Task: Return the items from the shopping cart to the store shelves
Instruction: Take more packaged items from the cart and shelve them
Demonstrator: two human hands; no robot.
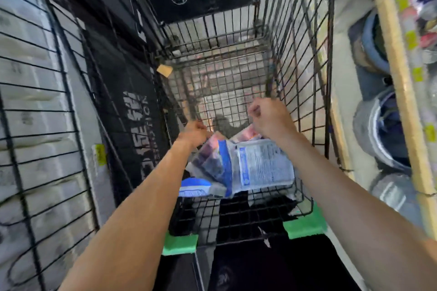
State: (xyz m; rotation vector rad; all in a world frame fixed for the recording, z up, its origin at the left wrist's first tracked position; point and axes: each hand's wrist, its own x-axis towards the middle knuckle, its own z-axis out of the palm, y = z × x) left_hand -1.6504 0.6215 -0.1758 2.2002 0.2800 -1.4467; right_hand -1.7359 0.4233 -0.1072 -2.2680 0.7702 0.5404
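- Reaching up from the bottom edge of the frame, two bare forearms meet over the wire shopping cart (305, 59) in the middle of the picture.
- Green corner pads (305, 222) sit on the cart's near rim, low in the frame.
- Blue-and-white packets (248, 165) lie bunched inside the cart at centre frame, one with its printed back turned up; another blue-and-white packet (196, 188) lies just below and left of them.
- Left hand (195, 131) pinches the top left edge of the packets, fingers curled on it.
- Right hand (269, 118) grips their top right edge, fingers curled.
- Store shelves (399, 73) with a wooden edge run down the right side; blurred packaged goods sit at upper right.
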